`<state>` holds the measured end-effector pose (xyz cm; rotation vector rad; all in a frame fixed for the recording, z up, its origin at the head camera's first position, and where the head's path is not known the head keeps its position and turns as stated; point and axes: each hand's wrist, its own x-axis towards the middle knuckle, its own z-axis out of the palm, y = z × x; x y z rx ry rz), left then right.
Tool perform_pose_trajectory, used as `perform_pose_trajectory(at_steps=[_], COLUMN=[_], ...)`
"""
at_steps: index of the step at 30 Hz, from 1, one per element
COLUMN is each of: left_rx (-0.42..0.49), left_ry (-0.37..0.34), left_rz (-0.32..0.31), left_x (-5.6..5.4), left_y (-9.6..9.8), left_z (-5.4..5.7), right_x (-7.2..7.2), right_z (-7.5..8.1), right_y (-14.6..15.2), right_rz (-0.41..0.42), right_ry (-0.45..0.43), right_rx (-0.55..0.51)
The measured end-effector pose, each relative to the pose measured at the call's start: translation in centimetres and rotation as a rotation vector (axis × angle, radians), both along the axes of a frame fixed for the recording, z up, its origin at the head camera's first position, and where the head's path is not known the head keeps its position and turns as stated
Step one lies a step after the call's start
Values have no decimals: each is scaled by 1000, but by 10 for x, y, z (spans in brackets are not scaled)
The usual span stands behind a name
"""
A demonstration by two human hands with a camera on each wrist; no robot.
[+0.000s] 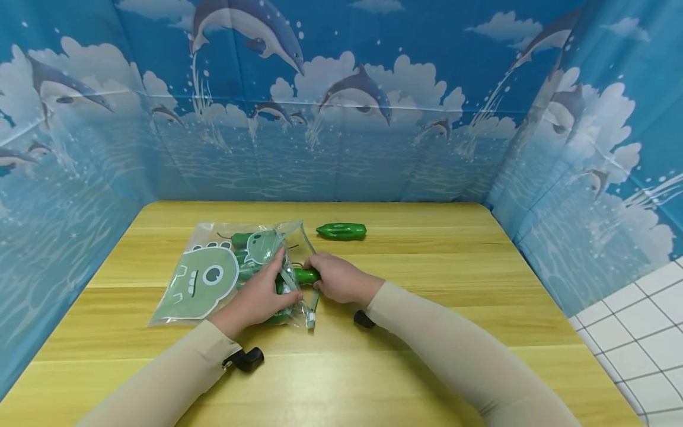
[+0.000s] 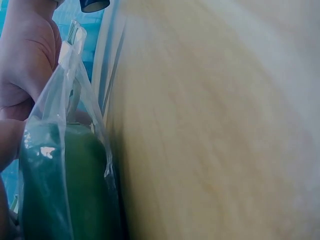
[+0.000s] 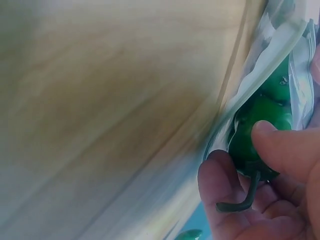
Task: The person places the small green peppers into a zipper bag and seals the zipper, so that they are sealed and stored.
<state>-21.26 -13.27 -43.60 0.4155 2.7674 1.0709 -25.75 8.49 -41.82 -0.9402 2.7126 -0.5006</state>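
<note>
Plastic bag [image 1: 213, 276]: clear, monster-printed, mouth toward three o'clock, green peppers [image 1: 242, 240] inside.
Held pepper [image 1: 306, 276]: partly inside the bag's mouth, stem end outward.
Right hand [image 1: 341, 279]: thumb and fingers pinch the held pepper.
Left hand [image 1: 258, 299]: lies over the bag near its mouth, index finger and thumb stretched apart.
Loose pepper [image 1: 342, 231]: on the wooden table [image 1: 320, 367], at twelve o'clock from the right hand.
Dolphin curtain [image 1: 416, 166]: twelve o'clock, beyond the table.
</note>
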Motion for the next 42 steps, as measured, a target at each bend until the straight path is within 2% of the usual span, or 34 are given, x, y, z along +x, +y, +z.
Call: perform_pose_trajectory(at_steps=[15, 24, 33, 42], left_rx=[1, 3, -16, -33], left_ry=[3, 5, -15, -19], left_rz=[3, -3, 0, 6], left_x=[-1, -2, -1, 1], left_y=[1, 2, 2, 3], left_z=[-2, -2, -1, -1], right_x=[-1, -3, -4, -5], right_z=[-1, -2, -4, -5], right_y=[-1, -5, -7, 6], right_rz=[35, 31, -3, -98], right_ry=[28, 15, -8, -33], right_rx=[14, 7, -35, -32])
